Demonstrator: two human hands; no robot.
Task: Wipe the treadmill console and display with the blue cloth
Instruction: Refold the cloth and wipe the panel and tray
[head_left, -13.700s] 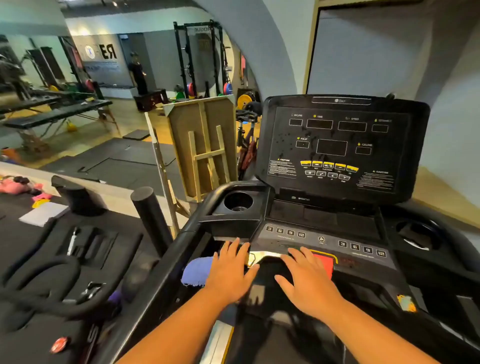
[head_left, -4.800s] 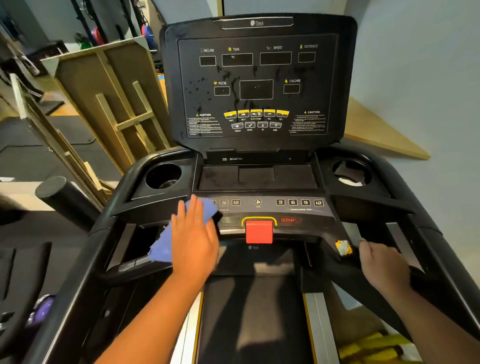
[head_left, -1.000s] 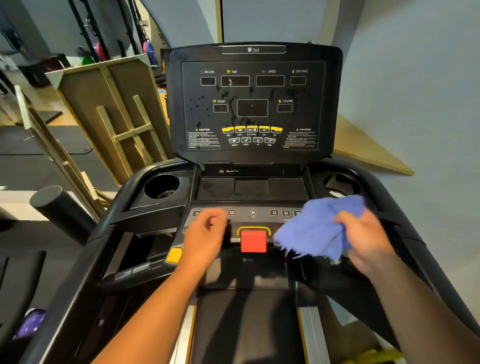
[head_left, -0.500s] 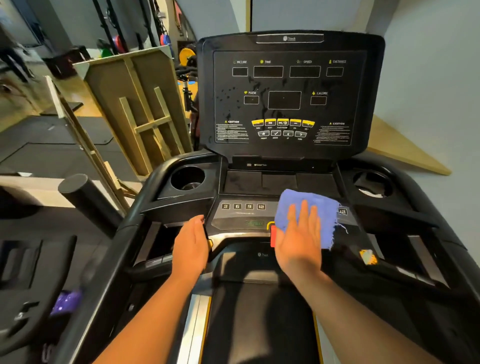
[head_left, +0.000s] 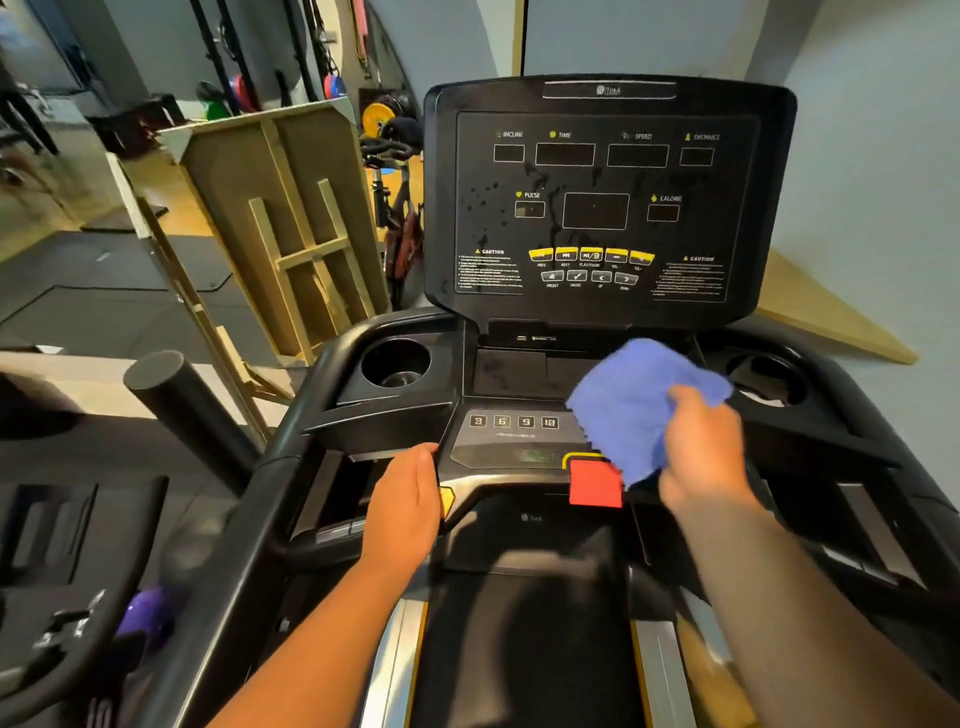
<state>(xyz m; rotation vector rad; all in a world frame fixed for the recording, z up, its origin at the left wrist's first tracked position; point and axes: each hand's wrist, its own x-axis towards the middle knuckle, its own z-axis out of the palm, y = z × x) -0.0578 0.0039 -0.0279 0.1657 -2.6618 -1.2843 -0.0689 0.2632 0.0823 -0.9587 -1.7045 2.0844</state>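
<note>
Over the lower console (head_left: 519, 441), blue cloth (head_left: 631, 402) bunched in the gripping right hand (head_left: 701, 452), left hand (head_left: 408, 501) curled on the console edge; upper display (head_left: 597, 208) speckled with droplets, apparently yet to wipe.

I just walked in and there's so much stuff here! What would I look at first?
Probably the bright blue cloth, bunched in the right hand over the right side of the treadmill's button panel. Just below it sits a red stop button, the only red thing on the black console. Above both stands the big dark display, spotted with droplets and drips on its left half.
</note>
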